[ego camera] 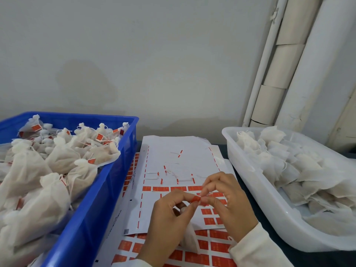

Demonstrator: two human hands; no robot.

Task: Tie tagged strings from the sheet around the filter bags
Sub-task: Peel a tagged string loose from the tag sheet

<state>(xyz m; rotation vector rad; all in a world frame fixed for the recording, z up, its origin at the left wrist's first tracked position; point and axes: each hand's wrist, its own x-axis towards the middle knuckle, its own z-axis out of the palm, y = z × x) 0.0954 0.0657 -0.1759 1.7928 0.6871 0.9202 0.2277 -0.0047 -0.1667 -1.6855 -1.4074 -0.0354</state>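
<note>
- Centrally, both hands meet low over the sheet (173,158); left hand (169,214) and right hand (227,201) pinch a small red tag (196,199) between their fingertips — thumb and forefinger curled in on each side.
- Left hand's other fingers curl round a filter bag (189,239), which hangs below the palm; most of the bag is hidden by the hand.
- Whether a string runs from the tag to the bag — cannot tell, too fine and blurred.
- Under the hands: top sheet, mostly stripped, with rows of red tags left just beyond and beneath the fingers, and loose strings with red ends farther out.
- A second sheet (202,251), fuller with red tags, lies beneath, nearer the wrists.
- Left of the left hand: blue crate (100,199) heaped with tied bags (57,157), red tags showing at their necks.
- Right of the right hand: white tub (256,191) holding untied filter bags (285,162), flat and stacked.
- Beyond the tub, pale pipes (300,64) run up the wall.
</note>
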